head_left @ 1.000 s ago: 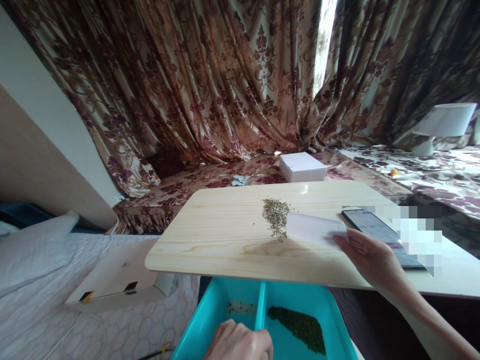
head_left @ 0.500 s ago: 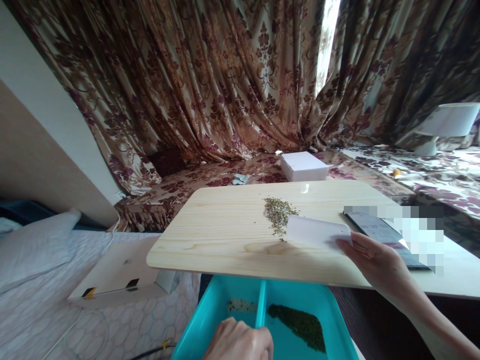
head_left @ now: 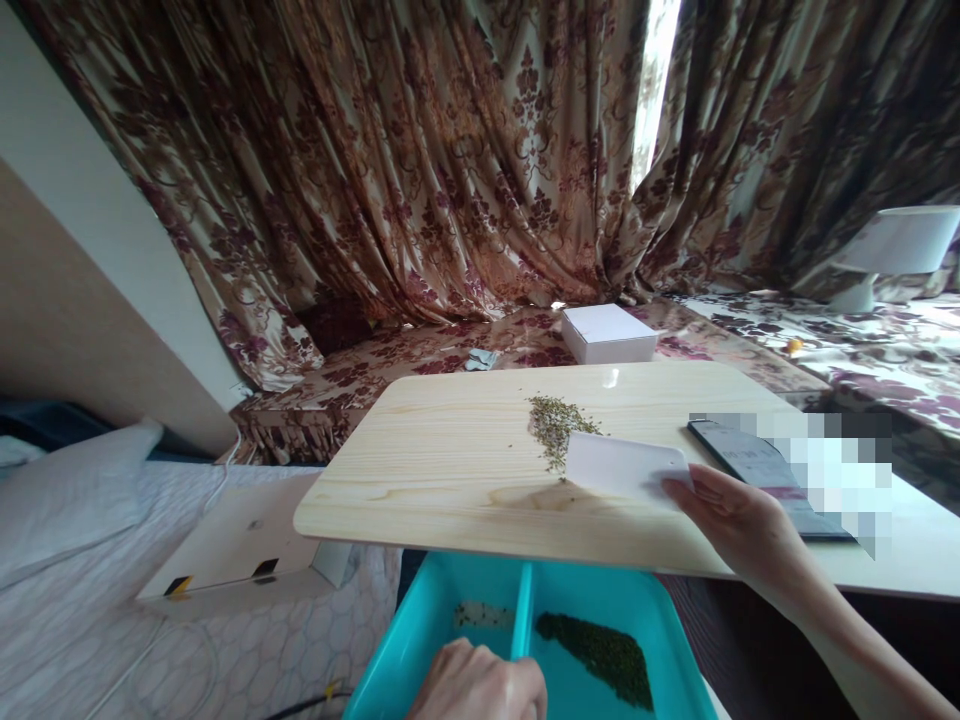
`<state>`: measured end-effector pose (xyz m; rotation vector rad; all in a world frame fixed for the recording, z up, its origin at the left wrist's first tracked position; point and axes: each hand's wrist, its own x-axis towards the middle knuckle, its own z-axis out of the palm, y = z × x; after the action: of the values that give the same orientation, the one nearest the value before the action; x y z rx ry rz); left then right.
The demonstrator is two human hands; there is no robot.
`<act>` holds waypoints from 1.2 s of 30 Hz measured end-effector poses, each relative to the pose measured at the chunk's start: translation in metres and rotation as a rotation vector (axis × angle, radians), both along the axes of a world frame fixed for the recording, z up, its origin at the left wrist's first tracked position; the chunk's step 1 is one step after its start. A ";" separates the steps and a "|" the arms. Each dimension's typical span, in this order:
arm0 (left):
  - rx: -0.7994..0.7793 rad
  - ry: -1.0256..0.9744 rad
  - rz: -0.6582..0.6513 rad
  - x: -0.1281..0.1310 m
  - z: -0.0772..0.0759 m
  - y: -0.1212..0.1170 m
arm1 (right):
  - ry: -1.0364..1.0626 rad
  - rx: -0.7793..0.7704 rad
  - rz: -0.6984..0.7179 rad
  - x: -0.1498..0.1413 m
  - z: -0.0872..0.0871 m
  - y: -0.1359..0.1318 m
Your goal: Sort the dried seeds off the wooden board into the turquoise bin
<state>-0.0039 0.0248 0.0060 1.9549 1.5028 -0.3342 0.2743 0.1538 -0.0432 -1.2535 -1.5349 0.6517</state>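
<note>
Nearest, the left hand [head_left: 480,685] grips the teal tray [head_left: 397,640] at its divider, below the worktop's [head_left: 450,480] near edge; green grains [head_left: 596,655] fill its right compartment. The right hand [head_left: 739,520] pinches a white scraper [head_left: 626,465] touching the seed pile [head_left: 555,430] mid-worktop. A phone [head_left: 757,465] lies just right; a white box [head_left: 606,333] sits beyond the far edge.

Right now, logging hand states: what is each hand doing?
Left hand: closed on the turquoise plastic tray's rim.
Right hand: holding the flat white plastic scraper.
</note>
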 end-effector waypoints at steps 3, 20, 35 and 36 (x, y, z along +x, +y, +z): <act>-0.013 0.028 -0.006 0.002 0.001 0.002 | 0.015 -0.001 -0.020 -0.001 0.003 0.001; 0.119 -0.035 0.016 -0.009 -0.015 -0.006 | 0.035 0.028 0.007 -0.001 0.007 -0.008; 0.073 -0.025 0.029 -0.005 -0.008 -0.004 | 0.059 -0.006 0.033 0.000 0.008 -0.008; 0.061 -0.018 0.026 -0.005 -0.007 -0.004 | 0.066 -0.008 0.036 -0.001 0.007 -0.007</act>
<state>-0.0085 0.0210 -0.0014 1.9792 1.5417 -0.2610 0.2731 0.1466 -0.0360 -1.2021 -1.5046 0.7162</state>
